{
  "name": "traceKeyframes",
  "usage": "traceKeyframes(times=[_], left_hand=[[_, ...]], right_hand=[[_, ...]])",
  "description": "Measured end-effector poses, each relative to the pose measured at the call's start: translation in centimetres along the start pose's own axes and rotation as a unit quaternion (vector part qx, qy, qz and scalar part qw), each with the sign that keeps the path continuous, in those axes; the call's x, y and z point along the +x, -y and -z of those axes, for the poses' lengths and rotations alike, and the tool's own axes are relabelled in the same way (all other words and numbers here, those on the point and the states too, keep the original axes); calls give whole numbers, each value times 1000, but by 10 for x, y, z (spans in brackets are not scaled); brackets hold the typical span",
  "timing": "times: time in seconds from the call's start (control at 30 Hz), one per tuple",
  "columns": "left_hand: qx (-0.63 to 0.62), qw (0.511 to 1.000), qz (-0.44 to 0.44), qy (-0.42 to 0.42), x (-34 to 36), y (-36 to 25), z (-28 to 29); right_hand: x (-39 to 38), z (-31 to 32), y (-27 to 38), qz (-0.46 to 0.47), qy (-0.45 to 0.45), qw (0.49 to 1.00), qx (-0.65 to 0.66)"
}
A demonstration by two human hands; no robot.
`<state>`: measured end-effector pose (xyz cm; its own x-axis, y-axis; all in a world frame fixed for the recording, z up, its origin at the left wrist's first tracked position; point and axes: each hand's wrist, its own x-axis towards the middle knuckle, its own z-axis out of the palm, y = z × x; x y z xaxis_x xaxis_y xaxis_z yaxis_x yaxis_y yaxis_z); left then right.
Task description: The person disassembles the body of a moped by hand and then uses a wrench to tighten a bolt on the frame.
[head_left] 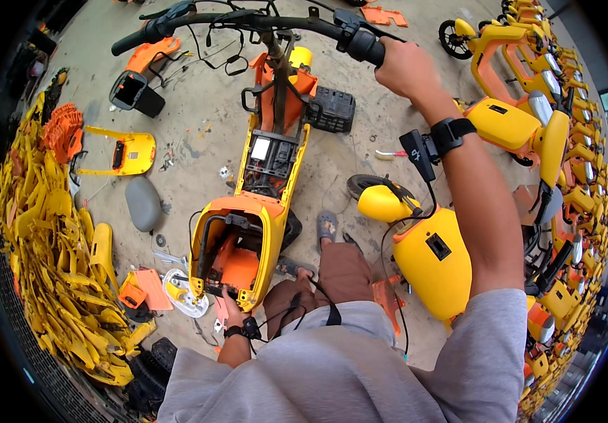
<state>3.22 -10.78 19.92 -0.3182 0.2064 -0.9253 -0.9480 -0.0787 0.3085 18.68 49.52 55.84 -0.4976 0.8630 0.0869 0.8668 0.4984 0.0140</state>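
Note:
A partly stripped electric scooter (271, 204) stands in front of me, with yellow and orange body panels. My right hand (408, 68) is closed round the right grip of its black handlebar (304, 25). Low at the scooter's tail, my left hand (231, 310) grips the rear edge, its thumb up and its other fingers mostly hidden. The seat is off, so the orange-lined compartment (240, 264) lies exposed. Ahead of it, wiring and black parts (270, 166) show in the uncovered floor section. Loose cables (230, 53) hang from the handlebar.
A heap of yellow panels (57, 282) fills the left side. A grey seat (143, 204), a yellow frame panel (135, 154) and a black crate (333, 110) lie on the floor. Close on my right stands another yellow scooter (431, 254); rows of scooters (579, 176) extend beyond it.

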Motion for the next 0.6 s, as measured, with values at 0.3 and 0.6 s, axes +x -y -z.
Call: traceKeyframes(times=[0.3,0.6], left_hand=[[196,939,-267,-97,-30,-1,28],[793,552,-253,49,-81,-13,-89]], right_hand=[[-37,-8,5,31,-164,983,73],[-97,-49,35,-66,-454,827,324]])
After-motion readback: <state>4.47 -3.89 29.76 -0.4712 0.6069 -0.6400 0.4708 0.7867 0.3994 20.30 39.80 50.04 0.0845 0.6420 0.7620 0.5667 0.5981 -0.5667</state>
